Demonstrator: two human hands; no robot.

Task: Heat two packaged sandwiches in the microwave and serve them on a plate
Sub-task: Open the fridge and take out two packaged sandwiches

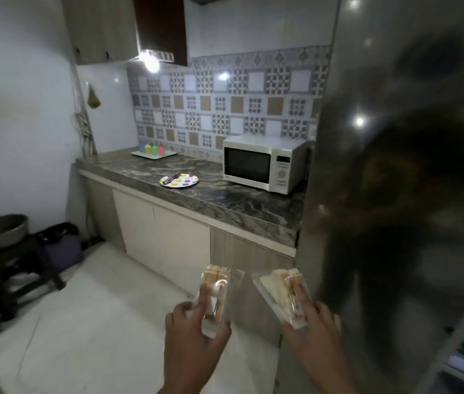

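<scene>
My left hand (194,328) grips one packaged sandwich (217,291) in clear wrap, held out over the floor. My right hand (314,325) grips the second packaged sandwich (279,288), a triangular one tilted to the left. A white microwave (262,164) stands shut on the dark marble counter (225,194), at its right end. A polka-dot plate (179,180) lies on the counter left of the microwave, with tongs (171,177) resting on it.
A steel fridge door (395,166) fills the right side, close to my right hand. A white tray with coloured bottles (153,151) sits at the counter's back. A dark stool with a metal basin (0,231) and a bag stand at the left.
</scene>
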